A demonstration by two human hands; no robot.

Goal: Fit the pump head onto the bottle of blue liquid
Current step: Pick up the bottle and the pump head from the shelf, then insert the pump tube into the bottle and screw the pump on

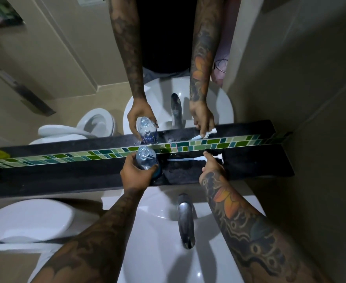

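Note:
A clear plastic bottle (146, 160) with blue liquid low inside stands on the black shelf (260, 166), its neck uncapped. My left hand (136, 173) is wrapped around the bottle's lower body. The white pump head (216, 157) lies flat on the shelf to the right, its long dip tube (180, 159) pointing left towards the bottle. My right hand (212, 166) rests on the pump head, fingertips pinching it near its collar. The mirror above repeats both hands, the bottle and the pump.
A green mosaic tile strip (208, 142) runs along the shelf under the mirror. Water drops lie on the shelf between bottle and pump. Below are a white basin (155, 242) with a chrome tap (185, 219), and a toilet (29, 219) at left. A wall is close at right.

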